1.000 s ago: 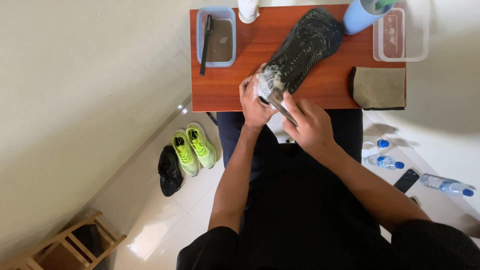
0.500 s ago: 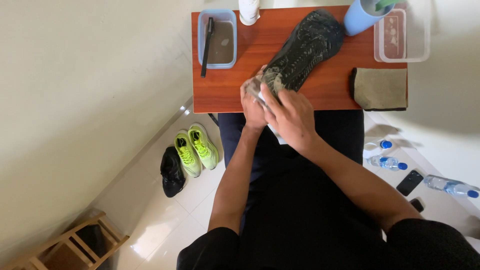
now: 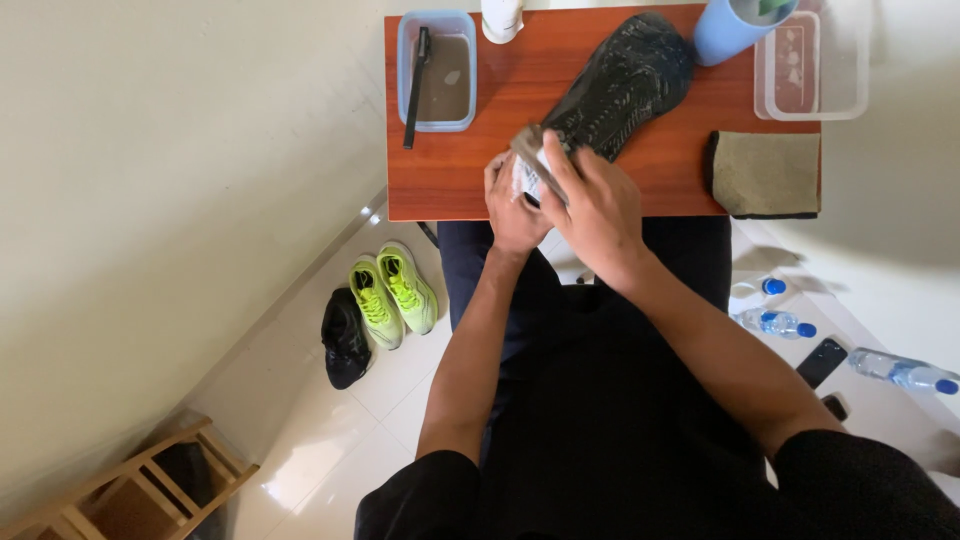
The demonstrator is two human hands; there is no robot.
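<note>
A black shoe [image 3: 625, 85] lies sole-up on the small red-brown wooden table [image 3: 450, 180], its heel toward me. My left hand [image 3: 515, 205] grips the heel end, where a bit of white shows. My right hand [image 3: 595, 200] lies over the heel, fingers closed on a small greyish brush [image 3: 530, 148] pressed against the shoe. The two hands touch each other at the table's near edge. The heel itself is mostly hidden by my hands.
On the table are a blue tub of murky water [image 3: 438, 75] with a black brush [image 3: 415, 75] across it, a white bottle [image 3: 502, 15], a blue cup [image 3: 730, 25], a clear container [image 3: 815, 65] and an olive cloth [image 3: 765, 170]. On the floor are green shoes [image 3: 392, 295], a black shoe [image 3: 345, 340], water bottles [image 3: 775, 322], a phone [image 3: 822, 362] and a wooden stool [image 3: 130, 490].
My right hand has slid forward from beside the heel onto the shoe, carrying the brush up over the heel. The left hand has kept its grip.
</note>
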